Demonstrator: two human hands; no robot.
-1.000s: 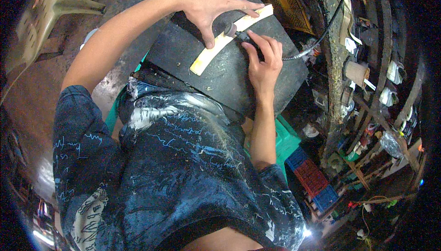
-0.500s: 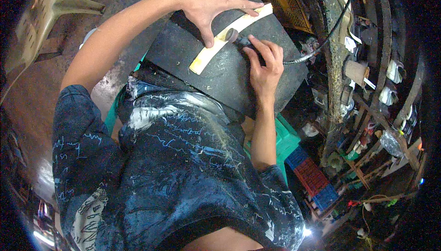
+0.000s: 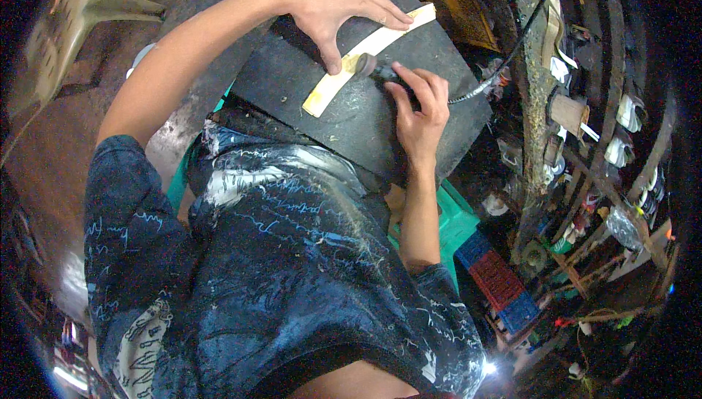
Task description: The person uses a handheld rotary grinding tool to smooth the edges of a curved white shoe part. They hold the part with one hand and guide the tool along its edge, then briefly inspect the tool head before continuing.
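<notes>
A pale yellow, slightly curved strip (image 3: 329, 92) lies slantwise on a dark, flat work board (image 3: 292, 85). My left hand (image 3: 333, 8) is open over it, fingers spread, with the thumb and a fingertip pressing on the strip. My right hand (image 3: 423, 103) is closed round a dark rotary tool (image 3: 387, 70) to the right of the strip. The tool's round grey-brown head (image 3: 365, 65) touches the strip's right edge near my left thumb. A dark cable or flexible shaft (image 3: 479, 94) runs from behind my right hand to the upper right.
A beige plastic chair (image 3: 91, 12) stands at the upper left. Beyond the board is a yellowish crate (image 3: 457, 4). Green plastic (image 3: 457, 213) and a blue-and-red crate (image 3: 497, 282) sit right of my right forearm. Wooden racks (image 3: 537, 107) with shoe-like items line the right side.
The tool head has shifted slightly down and left along the strip, closer to my left thumb. My right hand moved slightly with it; the left hand and strip stay nearly still.
</notes>
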